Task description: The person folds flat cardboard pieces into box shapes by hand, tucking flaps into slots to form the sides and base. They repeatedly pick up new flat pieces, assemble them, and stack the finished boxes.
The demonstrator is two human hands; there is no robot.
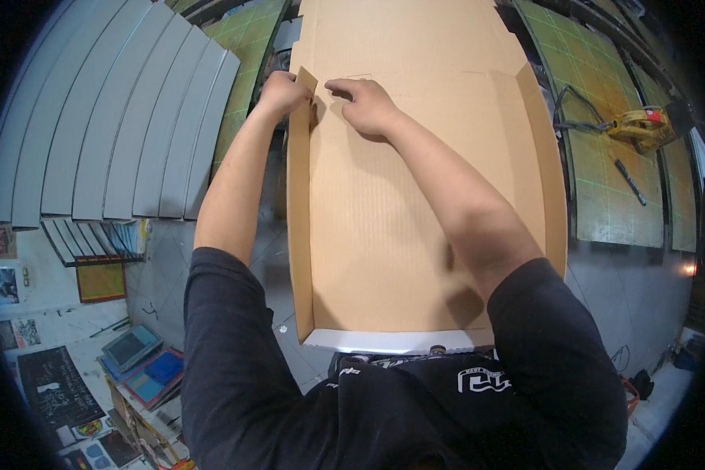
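Observation:
A large brown cardboard box blank (384,235) lies in front of me, its two long sides folded up and its far end flat. My left hand (284,94) is closed at the far end of the left side wall (299,211), gripping its top edge from outside. Beside it, a small corner flap (306,78) is bent inward. My right hand (368,107) hovers over or rests on the inner face near that flap; which of the two I cannot tell. Its fingers reach left, apart, and hold nothing visible. White outer face shows along the near edge (399,341).
Long grey folded boxes (125,110) are stacked at the left. Right of the blank, a green gridded board (603,180) carries a yellow tool (642,129) with a cable and a dark pen-like stick (630,182). Trays and prints (145,376) lie lower left.

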